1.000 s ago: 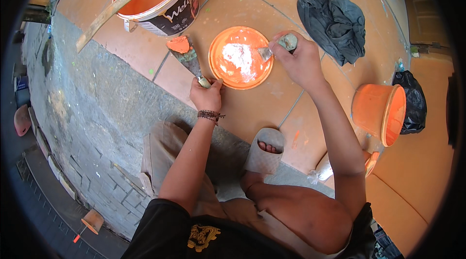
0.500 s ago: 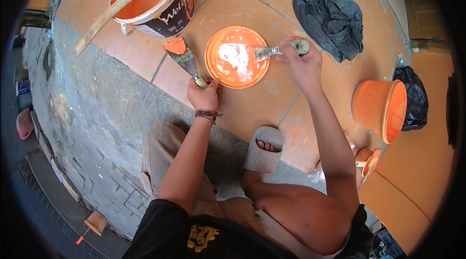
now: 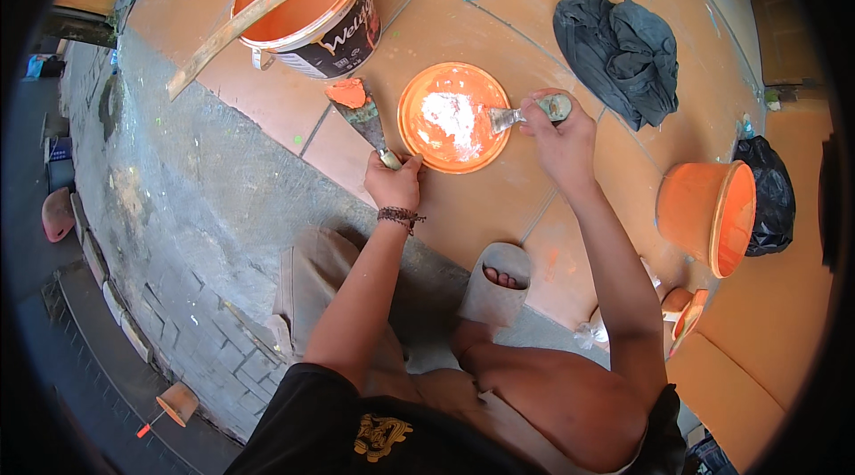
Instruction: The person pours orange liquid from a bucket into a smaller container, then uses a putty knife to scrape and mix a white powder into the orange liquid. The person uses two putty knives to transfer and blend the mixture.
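Observation:
A round orange lid (image 3: 412,142) lies on the tiles in front of me, with a shiny white patch (image 3: 450,119) of what looks like powder or paste on it. My right hand (image 3: 563,135) is closed around the handle of a putty knife (image 3: 505,120), whose blade rests over the lid's right side. In my left hand (image 3: 393,181) is a second putty knife (image 3: 367,127), tilted away from me. A lump of orange paste (image 3: 348,93) sits on its blade tip. The left fingertips are close to the lid's near-left rim.
A large paint bucket (image 3: 334,51) stands at the far left, a wooden stick (image 3: 233,27) across its top. Dark cloth (image 3: 621,59) lies far right. An orange tub (image 3: 695,208) and a black plastic bag (image 3: 766,199) are at the right. My sandalled foot (image 3: 495,286) is nearby.
The whole view has shifted, so everything appears slightly lower and further right. Both hands keep their putty knives, and the right blade stays over the lid's right side.

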`<state>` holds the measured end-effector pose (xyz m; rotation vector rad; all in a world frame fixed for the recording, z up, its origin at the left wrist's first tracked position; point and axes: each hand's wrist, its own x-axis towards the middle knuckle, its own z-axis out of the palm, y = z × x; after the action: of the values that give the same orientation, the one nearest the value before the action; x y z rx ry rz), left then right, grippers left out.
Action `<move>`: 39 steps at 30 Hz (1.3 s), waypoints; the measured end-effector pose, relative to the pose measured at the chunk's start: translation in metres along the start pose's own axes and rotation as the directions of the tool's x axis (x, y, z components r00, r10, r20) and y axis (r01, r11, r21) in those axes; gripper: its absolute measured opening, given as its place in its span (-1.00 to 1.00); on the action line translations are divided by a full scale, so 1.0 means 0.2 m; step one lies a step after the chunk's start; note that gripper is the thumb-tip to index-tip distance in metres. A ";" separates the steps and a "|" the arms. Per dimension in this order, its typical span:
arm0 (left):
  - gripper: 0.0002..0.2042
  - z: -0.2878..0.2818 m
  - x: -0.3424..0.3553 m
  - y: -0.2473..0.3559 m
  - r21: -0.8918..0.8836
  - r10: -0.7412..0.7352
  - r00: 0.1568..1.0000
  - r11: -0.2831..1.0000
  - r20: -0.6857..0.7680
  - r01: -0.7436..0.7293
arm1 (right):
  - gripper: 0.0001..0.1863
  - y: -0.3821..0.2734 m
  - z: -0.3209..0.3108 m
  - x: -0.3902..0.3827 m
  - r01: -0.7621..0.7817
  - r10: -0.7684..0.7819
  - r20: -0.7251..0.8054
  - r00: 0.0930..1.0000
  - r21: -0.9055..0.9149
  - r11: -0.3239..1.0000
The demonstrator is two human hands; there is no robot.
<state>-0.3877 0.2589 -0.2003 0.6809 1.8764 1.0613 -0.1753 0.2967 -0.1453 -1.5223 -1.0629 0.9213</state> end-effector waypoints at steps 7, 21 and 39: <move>-0.78 -0.01 0.00 0.01 0.039 0.027 0.999 0.999 -0.032 -0.025 | -0.81 -0.04 -0.01 -0.03 -0.033 0.035 -0.023 0.999 0.083 0.996; -0.71 -0.21 -0.11 0.08 0.115 -0.049 0.974 0.993 0.220 0.024 | -0.73 0.10 -0.24 -0.01 -0.375 0.430 0.058 0.901 0.601 0.705; -0.83 -0.42 -0.32 0.53 0.310 -0.269 0.437 0.950 0.858 -0.023 | -0.75 0.13 -0.22 0.02 -0.532 0.359 0.412 0.837 0.763 0.366</move>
<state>-0.4245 0.2282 -0.0593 0.9964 1.0578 0.1664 -0.1286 0.2843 -0.1628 -0.8247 -0.1096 1.6909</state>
